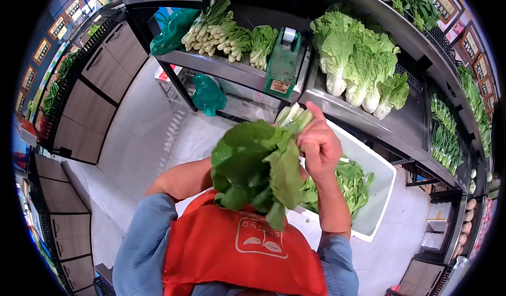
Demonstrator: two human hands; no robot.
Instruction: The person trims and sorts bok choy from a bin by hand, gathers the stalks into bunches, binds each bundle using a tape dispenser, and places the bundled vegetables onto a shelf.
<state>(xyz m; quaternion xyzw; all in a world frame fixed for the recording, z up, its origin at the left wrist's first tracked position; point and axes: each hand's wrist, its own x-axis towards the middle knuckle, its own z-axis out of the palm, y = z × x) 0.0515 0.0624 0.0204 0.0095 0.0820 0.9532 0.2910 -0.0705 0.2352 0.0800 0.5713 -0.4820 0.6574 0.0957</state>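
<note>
A bunch of leafy greens (253, 161) is held up in front of the red apron, its pale stems (292, 118) toward the shelf. My right hand (320, 140) is closed at the stem end, with one finger raised. My left hand is hidden behind the large leaves; only the forearm shows. A green tape dispenser (283, 66) stands on the metal shelf ahead, beside stacked bunches with white stems (219, 35). Below my right forearm, a white foam box (387, 190) holds more loose greens (350, 185).
Lettuce heads (363, 59) lie on the metal counter (342, 103) at the right. Green plastic bags (208, 94) hang by the shelf's left side. Cabinets (113, 59) line the left, and vegetable racks (445, 132) curve along the right.
</note>
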